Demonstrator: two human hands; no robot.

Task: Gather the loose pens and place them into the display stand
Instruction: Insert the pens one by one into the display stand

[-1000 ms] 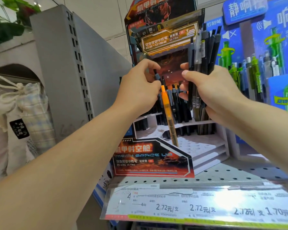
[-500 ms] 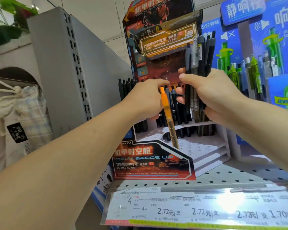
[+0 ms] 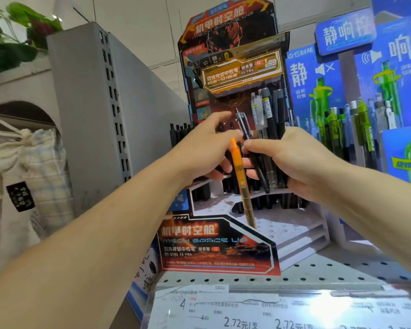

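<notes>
The red and black display stand (image 3: 214, 248) has white stepped tiers with holes (image 3: 292, 230) and rows of black pens at its back. An orange pen (image 3: 240, 179) stands tilted with its tip down in the white tier, in front of my left fingers. My right hand (image 3: 304, 162) grips a bundle of black and clear pens (image 3: 271, 119) upright above the stand. One black pen (image 3: 243, 125) leans out of the bundle to the left. My left hand (image 3: 207, 148) pinches it just under its clip, next to my right thumb.
A grey metal shelf divider (image 3: 93, 110) rises at the left. A blue stand with green pens (image 3: 356, 129) is on the right. The stand sits on a perforated shelf (image 3: 318, 269) with price labels (image 3: 247, 312) along the front edge. A cloth drawstring bag (image 3: 33, 167) hangs far left.
My left hand has left the top of the orange pen and taken hold of a black pen, which now leans out of the bundle. Both hands sit lower, nearer the stand.
</notes>
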